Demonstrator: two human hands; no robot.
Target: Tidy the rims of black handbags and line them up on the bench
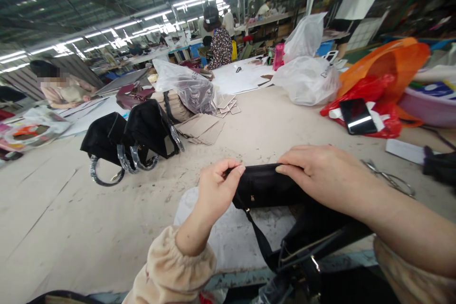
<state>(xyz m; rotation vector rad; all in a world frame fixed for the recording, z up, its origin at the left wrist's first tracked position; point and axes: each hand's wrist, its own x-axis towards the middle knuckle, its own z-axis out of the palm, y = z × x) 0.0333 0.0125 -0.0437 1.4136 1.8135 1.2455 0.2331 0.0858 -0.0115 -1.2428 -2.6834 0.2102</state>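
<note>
A black bag (272, 189) with a small gold zip pull and a black strap (260, 237) lies at the front edge of the table, partly over a white sheet (237, 242). My left hand (219, 187) pinches the left end of the bag's upper edge between thumb and fingers. Further right along that same edge, my right hand (317, 173) grips it with the thumb in front and the fingers behind. The rest of the bag hangs toward me below my right forearm, where its lower part is dark and hard to make out.
Two black handbags (133, 135) with plastic-wrapped handles stand left, near stacked beige panels (201, 128). A phone (357, 116) rests on a red plastic bag (388, 99) at right, with scissors (388, 178) nearer me. One co-worker (67, 85) sits at left; others are further back.
</note>
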